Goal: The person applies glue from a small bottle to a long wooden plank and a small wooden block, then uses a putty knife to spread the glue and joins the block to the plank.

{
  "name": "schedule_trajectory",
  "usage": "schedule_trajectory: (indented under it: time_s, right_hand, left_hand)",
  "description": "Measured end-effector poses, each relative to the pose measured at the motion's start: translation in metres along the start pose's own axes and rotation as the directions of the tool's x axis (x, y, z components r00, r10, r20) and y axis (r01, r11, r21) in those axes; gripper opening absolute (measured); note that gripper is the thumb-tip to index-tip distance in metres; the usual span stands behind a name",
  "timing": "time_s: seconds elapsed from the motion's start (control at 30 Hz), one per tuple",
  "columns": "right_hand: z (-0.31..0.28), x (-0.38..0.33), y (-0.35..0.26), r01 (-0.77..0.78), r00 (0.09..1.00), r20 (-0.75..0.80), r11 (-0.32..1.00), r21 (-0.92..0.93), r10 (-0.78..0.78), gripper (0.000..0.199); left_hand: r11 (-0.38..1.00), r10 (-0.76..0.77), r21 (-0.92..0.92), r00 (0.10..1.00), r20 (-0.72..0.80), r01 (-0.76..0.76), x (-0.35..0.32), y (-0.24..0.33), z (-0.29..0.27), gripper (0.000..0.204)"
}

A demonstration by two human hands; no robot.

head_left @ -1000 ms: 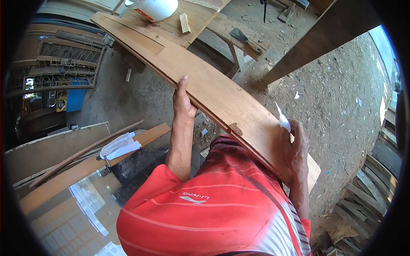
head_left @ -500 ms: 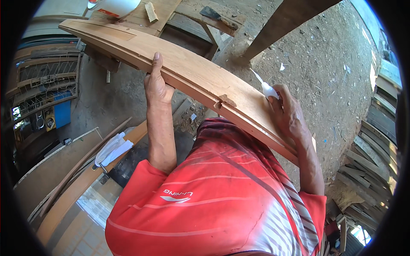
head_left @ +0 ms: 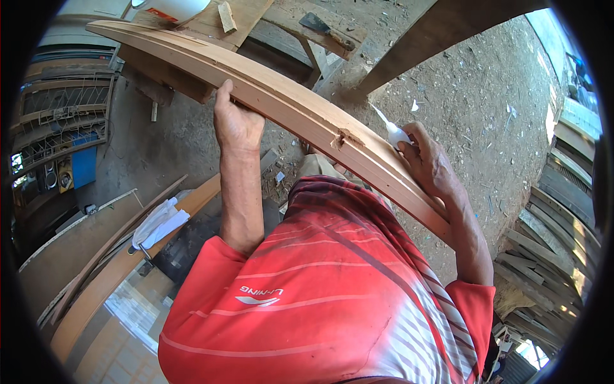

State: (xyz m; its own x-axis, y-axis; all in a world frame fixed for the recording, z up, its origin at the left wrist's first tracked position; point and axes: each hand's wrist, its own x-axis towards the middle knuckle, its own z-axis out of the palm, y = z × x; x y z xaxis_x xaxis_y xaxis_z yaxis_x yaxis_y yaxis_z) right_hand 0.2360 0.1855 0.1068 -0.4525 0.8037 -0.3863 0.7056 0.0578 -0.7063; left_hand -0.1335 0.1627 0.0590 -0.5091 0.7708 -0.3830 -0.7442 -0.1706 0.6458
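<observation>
A long wooden plank [head_left: 294, 102] with stepped, grooved edges slants from the upper left down to the right, in front of my body. My left hand [head_left: 238, 123] grips its near edge, thumb up against the side and fingers hidden beneath. A rough, chipped brown patch [head_left: 348, 136] breaks the near edge to the right of that hand. Closed around a small white squeeze bottle [head_left: 398, 136] is my right hand [head_left: 435, 160], close to the plank's right part. The bottle's thin nozzle points up and left, apart from the chipped patch.
The plank's far end lies by a wooden workbench [head_left: 252, 16] with a white bucket [head_left: 169, 9], a wood offcut [head_left: 226, 17] and a scraper [head_left: 326, 31]. A wooden post [head_left: 441, 45] slants at upper right. Stacked boards [head_left: 543, 256] line the right; a white cloth [head_left: 160, 224] lies left.
The plank has rolled so that its near edge faces me more and its top face shows less. My right hand and the bottle have shifted slightly left and down.
</observation>
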Motion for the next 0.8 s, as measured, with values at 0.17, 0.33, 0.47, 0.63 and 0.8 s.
schedule_trajectory:
  time_s: [0.17, 0.33, 0.47, 0.63, 0.8]
  right_hand:
    - [0.000, 0.006, 0.009, 0.006, 1.000, 0.013, 1.000, -0.012, -0.006, 0.027]
    - [-0.003, 0.009, 0.015, 0.003, 0.999, 0.038, 0.999, 0.035, -0.004, 0.025]
    - [-0.005, 0.009, 0.017, 0.017, 0.999, 0.031, 0.999, 0.039, -0.018, 0.024]
    - [-0.009, 0.011, 0.016, 0.033, 0.998, 0.055, 0.999, -0.007, -0.033, 0.023]
    - [-0.011, 0.002, 0.005, 0.049, 0.999, 0.014, 0.997, -0.067, -0.048, 0.021]
  left_hand:
    - [0.984, -0.048, 0.175, 0.998, 0.033, 0.042, -0.014, -0.015, -0.008, 0.074]
    - [0.984, -0.071, 0.171, 0.992, 0.107, 0.052, -0.007, -0.026, -0.003, 0.090]
    - [0.989, -0.019, 0.150, 0.996, 0.085, 0.006, -0.005, -0.032, 0.002, 0.080]
    - [0.984, 0.021, 0.175, 0.996, 0.085, -0.036, 0.002, -0.034, 0.004, 0.075]
    - [0.981, 0.010, 0.191, 0.999, 0.052, -0.020, -0.002, -0.028, 0.009, 0.074]
